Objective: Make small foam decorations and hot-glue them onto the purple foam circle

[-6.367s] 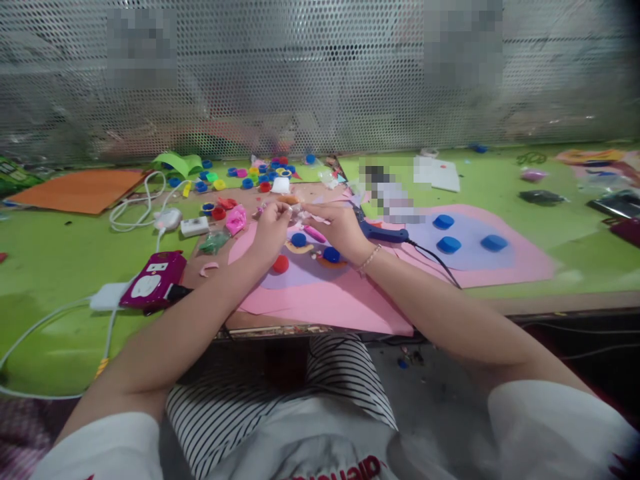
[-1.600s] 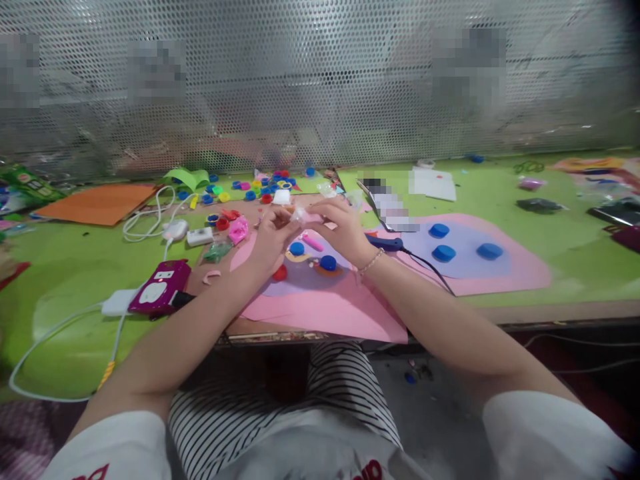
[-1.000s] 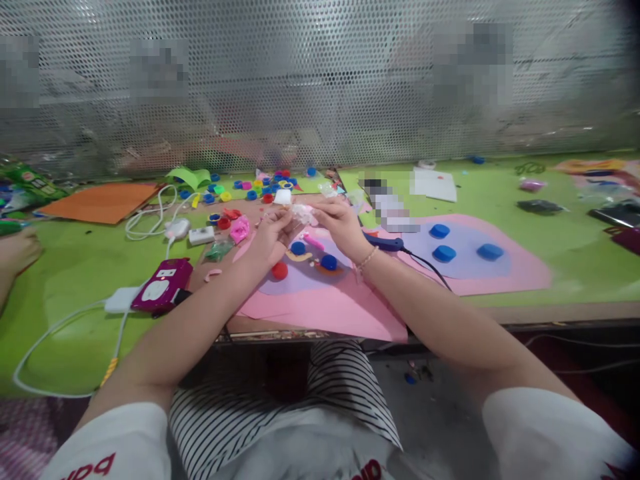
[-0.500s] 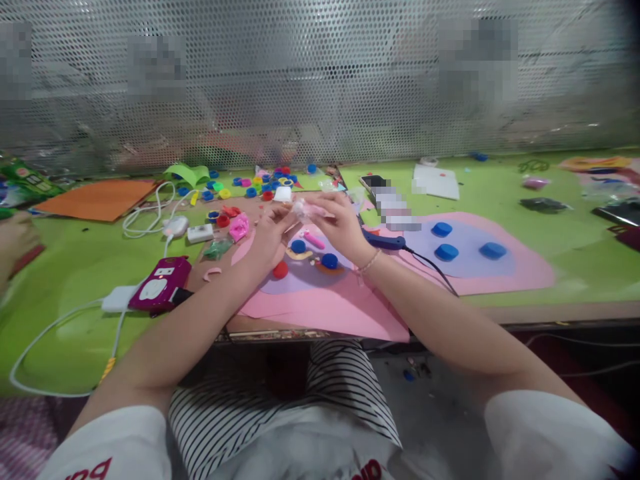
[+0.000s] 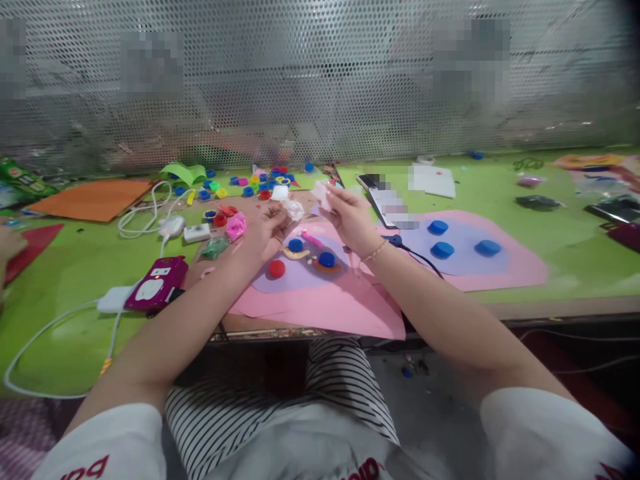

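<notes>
My left hand (image 5: 273,232) pinches a crumpled whitish clear wad (image 5: 294,211), perhaps plastic film. A little to the right, my right hand (image 5: 349,219) holds a pale, whitish piece (image 5: 323,194) between thumb and fingers. The two hands are apart. Below them lies a pink sheet (image 5: 320,310) with a purple shape (image 5: 295,283) on it. On that shape rest a red cap (image 5: 277,269), two blue caps, one of them (image 5: 327,259) nearer my right wrist, and a bright pink strip (image 5: 311,238).
Bottle caps (image 5: 249,191) lie scattered behind my hands. At left are a magenta power box (image 5: 157,283), white cables and an orange sheet (image 5: 95,199). A phone (image 5: 383,203) and another pink sheet (image 5: 535,270) with blue caps are at right. Another person's hand (image 5: 10,243) shows far left.
My hands have moved apart, each now with a whitish piece in its fingers. The other person's hand has shifted left, showing more of a red sheet.
</notes>
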### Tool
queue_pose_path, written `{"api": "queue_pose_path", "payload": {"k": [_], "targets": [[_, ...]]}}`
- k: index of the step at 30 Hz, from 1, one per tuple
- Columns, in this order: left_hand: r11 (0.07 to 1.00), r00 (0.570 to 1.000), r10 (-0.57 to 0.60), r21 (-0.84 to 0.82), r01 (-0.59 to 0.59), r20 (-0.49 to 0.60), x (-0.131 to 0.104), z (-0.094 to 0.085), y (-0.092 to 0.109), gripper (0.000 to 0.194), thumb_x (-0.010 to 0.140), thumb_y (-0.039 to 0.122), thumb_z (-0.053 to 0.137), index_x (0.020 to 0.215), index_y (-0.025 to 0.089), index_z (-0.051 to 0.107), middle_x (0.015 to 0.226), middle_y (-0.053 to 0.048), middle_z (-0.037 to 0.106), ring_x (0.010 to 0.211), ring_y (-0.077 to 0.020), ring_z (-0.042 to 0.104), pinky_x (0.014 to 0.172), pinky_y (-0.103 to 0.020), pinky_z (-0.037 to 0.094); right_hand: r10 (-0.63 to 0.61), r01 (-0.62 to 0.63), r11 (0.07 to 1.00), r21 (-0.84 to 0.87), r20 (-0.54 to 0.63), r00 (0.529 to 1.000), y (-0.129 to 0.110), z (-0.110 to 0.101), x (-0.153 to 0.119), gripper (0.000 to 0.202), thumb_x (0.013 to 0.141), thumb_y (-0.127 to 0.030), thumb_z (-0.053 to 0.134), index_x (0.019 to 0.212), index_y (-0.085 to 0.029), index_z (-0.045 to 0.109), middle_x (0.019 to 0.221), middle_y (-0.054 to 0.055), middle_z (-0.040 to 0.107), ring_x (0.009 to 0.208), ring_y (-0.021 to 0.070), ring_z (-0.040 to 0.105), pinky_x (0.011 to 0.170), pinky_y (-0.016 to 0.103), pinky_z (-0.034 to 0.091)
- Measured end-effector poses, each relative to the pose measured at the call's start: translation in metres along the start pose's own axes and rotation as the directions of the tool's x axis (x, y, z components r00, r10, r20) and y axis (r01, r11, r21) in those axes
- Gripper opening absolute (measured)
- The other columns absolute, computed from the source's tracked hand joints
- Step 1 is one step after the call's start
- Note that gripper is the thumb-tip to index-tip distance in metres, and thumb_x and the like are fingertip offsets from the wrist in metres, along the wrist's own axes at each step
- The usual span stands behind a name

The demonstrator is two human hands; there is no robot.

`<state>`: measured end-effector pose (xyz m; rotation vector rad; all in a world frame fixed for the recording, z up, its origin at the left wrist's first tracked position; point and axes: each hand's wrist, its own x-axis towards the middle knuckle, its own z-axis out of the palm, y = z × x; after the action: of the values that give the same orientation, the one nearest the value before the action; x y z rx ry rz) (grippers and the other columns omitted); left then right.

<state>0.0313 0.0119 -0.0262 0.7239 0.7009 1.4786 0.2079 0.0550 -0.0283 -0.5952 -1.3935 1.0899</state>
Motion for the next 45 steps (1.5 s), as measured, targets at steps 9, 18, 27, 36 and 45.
{"api": "queue_pose_path", "payload": {"k": [9, 18, 27, 36, 45], "targets": [[1.0, 0.997, -0.024, -0.013, 0.026, 0.076, -0.004, 0.005, 0.004, 0.017, 0.076, 0.001, 0.057, 0.073, 0.017, 0.054, 0.081, -0.001, 0.065, 0.08, -0.0103, 0.064, 0.091, -0.029, 0.05, -0.243, 0.272, 0.895, -0.353, 0.126, 0.962, -0.007, 0.012, -0.009, 0.021, 0.085, -0.028, 0.059, 0.103, -0.029, 0.07, 0.11, 0.004, 0.066, 0.106, 0.0185, 0.059, 0.097, 0.042, 0.048], [0.997, 0.998, 0.004, 0.073, -0.008, 0.055, -0.013, 0.009, -0.002, 0.021, 0.071, 0.003, 0.064, 0.072, 0.018, 0.048, 0.077, 0.004, 0.059, 0.071, -0.0071, 0.059, 0.079, -0.023, 0.05, -0.316, 0.482, 0.697, -0.531, 0.375, 0.871, -0.001, 0.018, -0.017, 0.032, 0.093, -0.024, 0.045, 0.117, -0.027, 0.066, 0.118, 0.008, 0.065, 0.114, 0.0203, 0.057, 0.101, 0.042, 0.045], [0.992, 0.996, 0.083, 0.094, -0.081, -0.014, -0.005, 0.002, -0.001, 0.025, 0.069, 0.002, 0.064, 0.073, 0.019, 0.046, 0.078, 0.005, 0.06, 0.072, -0.0073, 0.06, 0.079, -0.025, 0.049, -0.337, 0.325, 0.837, -0.44, 0.054, 0.94, -0.013, 0.006, -0.008, 0.029, 0.093, -0.036, 0.047, 0.113, -0.031, 0.067, 0.106, 0.003, 0.068, 0.102, 0.0195, 0.061, 0.097, 0.042, 0.046], [0.998, 0.998, 0.045, 0.035, -0.044, -0.048, -0.012, 0.012, 0.003, 0.019, 0.07, -0.001, 0.058, 0.065, 0.017, 0.052, 0.065, 0.005, 0.06, 0.064, -0.0063, 0.058, 0.078, -0.023, 0.049, -0.333, 0.644, 0.494, -0.584, 0.558, 0.76, -0.009, 0.024, -0.023, 0.037, 0.094, -0.024, 0.04, 0.128, -0.021, 0.057, 0.128, 0.015, 0.056, 0.12, 0.0242, 0.051, 0.102, 0.049, 0.042], [0.996, 0.998, 0.047, 0.078, -0.044, -0.04, -0.011, 0.01, 0.005, 0.019, 0.068, 0.003, 0.064, 0.063, 0.017, 0.053, 0.064, 0.004, 0.06, 0.064, -0.0061, 0.059, 0.071, -0.02, 0.051, -0.325, 0.45, 0.762, -0.465, 0.326, 0.888, -0.008, 0.023, -0.02, 0.022, 0.088, -0.029, 0.056, 0.105, -0.028, 0.07, 0.114, 0.007, 0.065, 0.11, 0.0209, 0.059, 0.099, 0.043, 0.047]]}}
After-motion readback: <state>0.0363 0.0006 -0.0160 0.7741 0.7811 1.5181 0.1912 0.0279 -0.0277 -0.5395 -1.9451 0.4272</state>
